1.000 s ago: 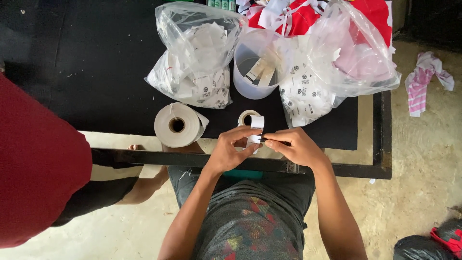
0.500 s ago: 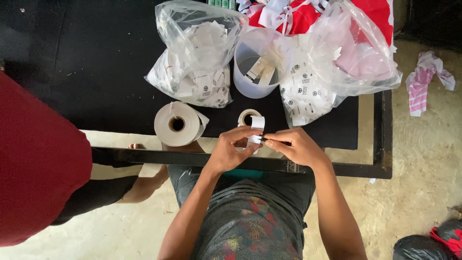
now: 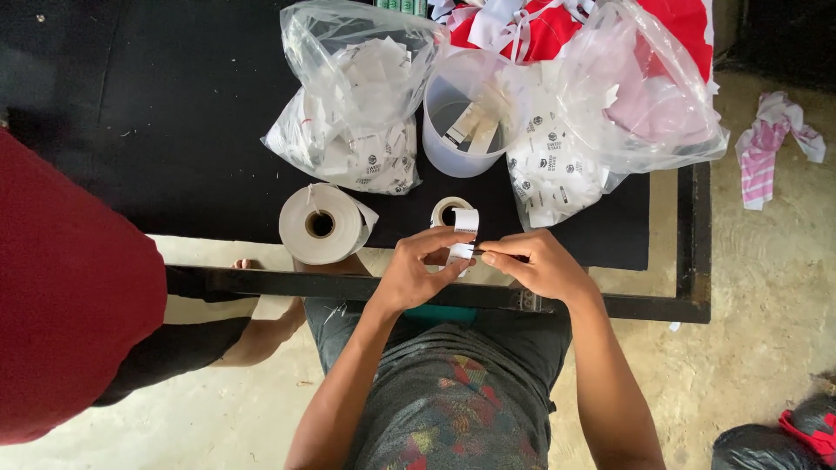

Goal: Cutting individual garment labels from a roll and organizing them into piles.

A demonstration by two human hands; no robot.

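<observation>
Black tabletop (image 3: 174, 130) — both hands pinch papery label (image 3: 461, 252).

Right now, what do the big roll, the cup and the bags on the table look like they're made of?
Big roll: matte white paper, probably, wound on a brown cardboard core. Cup: translucent, frosted-looking plastic; strips inside show through. Bags: thin clear plastic film, glossy and crinkled, their contents visible.

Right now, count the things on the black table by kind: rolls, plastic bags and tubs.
Rolls: 2, a large white roll and a small label roll
Clear plastic bags: 2, one and another
Translucent tub: 1
Total: 5
</observation>
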